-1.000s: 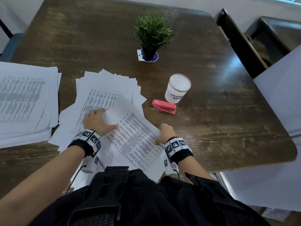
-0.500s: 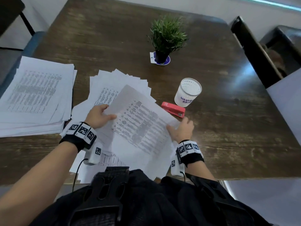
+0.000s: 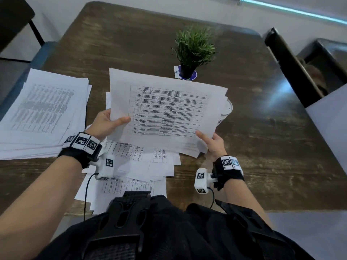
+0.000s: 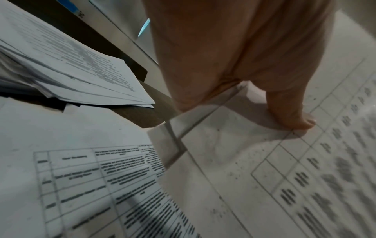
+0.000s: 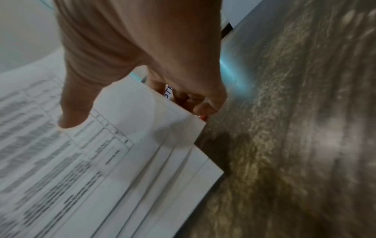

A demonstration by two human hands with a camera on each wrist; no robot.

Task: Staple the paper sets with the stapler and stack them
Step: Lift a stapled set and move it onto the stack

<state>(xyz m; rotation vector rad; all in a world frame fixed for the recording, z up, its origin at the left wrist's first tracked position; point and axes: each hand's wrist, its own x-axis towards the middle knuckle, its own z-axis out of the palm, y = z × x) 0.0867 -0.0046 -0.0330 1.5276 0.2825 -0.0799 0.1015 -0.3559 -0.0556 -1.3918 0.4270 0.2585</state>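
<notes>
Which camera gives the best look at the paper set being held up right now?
Head view: the whole paper set shows, gripped by left hand and right hand. Each wrist view shows only the corner its own hand holds.

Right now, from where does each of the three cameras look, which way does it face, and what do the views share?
Head: above, facing down at the dark wooden table; both forearms, left hand, right hand.
Left wrist: along the left hand; thumb on the white printed paper set.
Right wrist: along the right hand toward the set's corner.
All three views share the held paper set.
</notes>
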